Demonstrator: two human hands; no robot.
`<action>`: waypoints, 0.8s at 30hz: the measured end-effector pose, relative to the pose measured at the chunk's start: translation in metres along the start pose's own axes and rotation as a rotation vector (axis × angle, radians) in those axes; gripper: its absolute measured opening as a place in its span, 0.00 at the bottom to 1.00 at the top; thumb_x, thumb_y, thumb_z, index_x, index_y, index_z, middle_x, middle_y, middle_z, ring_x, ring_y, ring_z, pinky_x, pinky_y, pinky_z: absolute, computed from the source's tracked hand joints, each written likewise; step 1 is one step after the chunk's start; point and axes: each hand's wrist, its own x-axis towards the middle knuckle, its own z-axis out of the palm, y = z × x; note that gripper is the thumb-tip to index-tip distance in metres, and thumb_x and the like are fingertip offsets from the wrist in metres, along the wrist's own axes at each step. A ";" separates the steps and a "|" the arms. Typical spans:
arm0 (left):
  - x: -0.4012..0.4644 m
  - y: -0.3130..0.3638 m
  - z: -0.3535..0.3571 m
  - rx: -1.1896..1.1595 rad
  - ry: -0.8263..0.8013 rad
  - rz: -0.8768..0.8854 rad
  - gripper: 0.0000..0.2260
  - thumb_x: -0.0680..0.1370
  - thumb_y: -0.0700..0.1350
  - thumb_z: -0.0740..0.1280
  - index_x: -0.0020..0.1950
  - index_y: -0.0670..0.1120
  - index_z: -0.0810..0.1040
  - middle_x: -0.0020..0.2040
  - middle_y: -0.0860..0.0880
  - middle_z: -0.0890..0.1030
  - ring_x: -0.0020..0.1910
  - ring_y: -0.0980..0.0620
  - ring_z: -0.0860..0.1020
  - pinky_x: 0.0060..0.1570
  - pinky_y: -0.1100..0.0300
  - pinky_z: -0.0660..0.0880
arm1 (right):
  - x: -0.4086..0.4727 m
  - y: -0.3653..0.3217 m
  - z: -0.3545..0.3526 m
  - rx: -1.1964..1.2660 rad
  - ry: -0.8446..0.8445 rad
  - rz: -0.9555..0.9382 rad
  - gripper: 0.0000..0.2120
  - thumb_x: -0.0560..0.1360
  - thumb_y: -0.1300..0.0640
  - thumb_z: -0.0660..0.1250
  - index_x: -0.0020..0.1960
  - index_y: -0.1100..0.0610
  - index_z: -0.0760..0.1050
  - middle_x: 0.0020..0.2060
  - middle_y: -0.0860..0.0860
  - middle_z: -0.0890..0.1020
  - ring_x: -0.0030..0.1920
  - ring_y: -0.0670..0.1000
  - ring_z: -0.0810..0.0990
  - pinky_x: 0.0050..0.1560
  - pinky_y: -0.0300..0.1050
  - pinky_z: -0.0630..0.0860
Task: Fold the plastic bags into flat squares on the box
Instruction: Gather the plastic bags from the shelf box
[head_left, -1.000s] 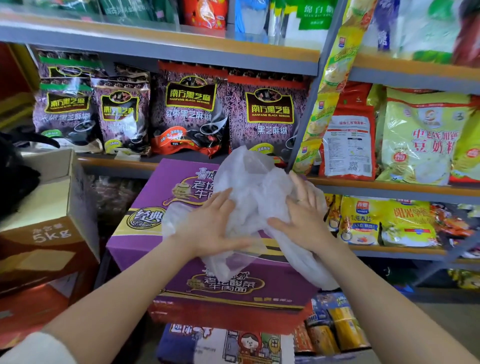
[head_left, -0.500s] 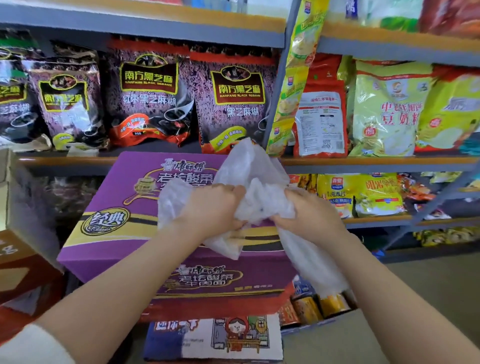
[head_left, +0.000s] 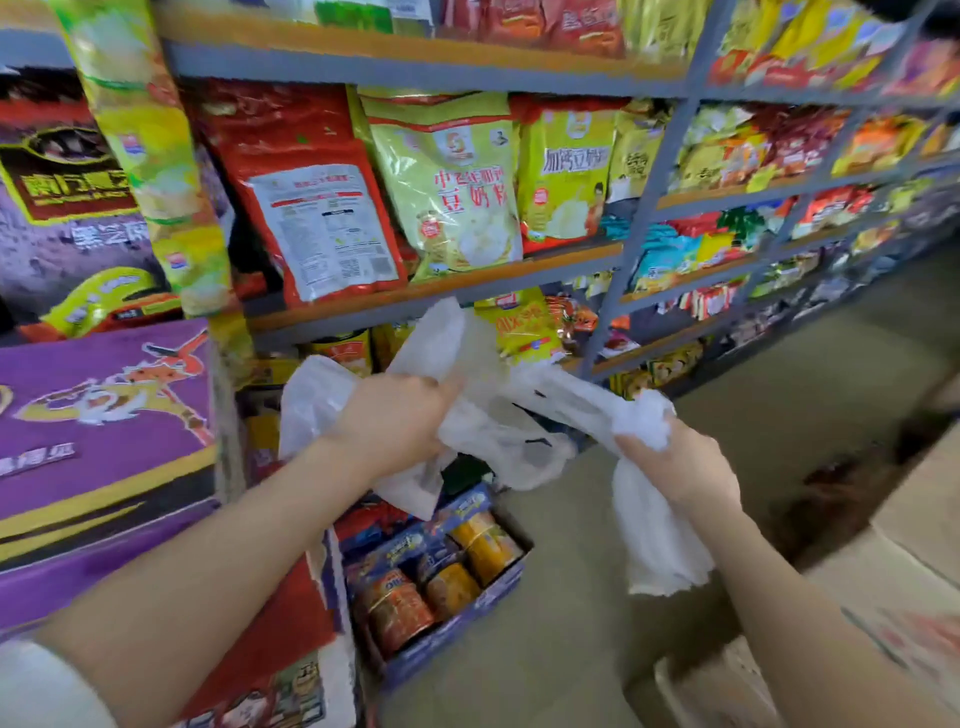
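A crumpled white translucent plastic bag (head_left: 498, 415) hangs in the air between my two hands, right of the box. My left hand (head_left: 392, 421) is shut on its left bunch, with loose plastic sticking up and out behind the fist. My right hand (head_left: 680, 462) is shut on its right end, and a loose tail of plastic droops below that wrist. The purple printed box (head_left: 98, 415) lies at the left edge, apart from the bag and both hands.
Metal shelves (head_left: 431, 291) packed with snack and powder bags run along the back and away to the right. An open blue carton of cans (head_left: 441, 577) sits on the floor below my hands. Brown cardboard boxes (head_left: 914, 545) stand at the right. Bare floor stretches down the aisle.
The view has swung right, so the purple box now sits at the left. Both hands have lifted the bag off the box and pulled apart, stretching it between them.
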 end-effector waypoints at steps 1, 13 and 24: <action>0.014 0.019 0.006 0.012 -0.028 0.022 0.24 0.74 0.52 0.65 0.67 0.48 0.60 0.53 0.47 0.77 0.49 0.45 0.77 0.35 0.56 0.69 | 0.007 0.021 -0.003 -0.043 -0.003 0.037 0.32 0.66 0.29 0.53 0.63 0.46 0.63 0.52 0.58 0.77 0.49 0.62 0.77 0.54 0.58 0.75; 0.214 0.159 0.087 0.007 -0.293 0.227 0.20 0.73 0.51 0.67 0.62 0.45 0.67 0.57 0.45 0.74 0.57 0.44 0.74 0.40 0.54 0.69 | 0.143 0.160 -0.010 -0.109 -0.022 0.249 0.33 0.74 0.34 0.55 0.73 0.47 0.55 0.58 0.55 0.76 0.55 0.60 0.77 0.52 0.53 0.73; 0.509 0.243 0.102 -0.236 -0.275 0.368 0.24 0.72 0.54 0.67 0.64 0.47 0.66 0.58 0.46 0.75 0.56 0.45 0.75 0.45 0.51 0.72 | 0.354 0.232 -0.085 0.023 0.074 0.576 0.31 0.75 0.35 0.52 0.72 0.51 0.57 0.62 0.56 0.74 0.60 0.60 0.74 0.60 0.58 0.68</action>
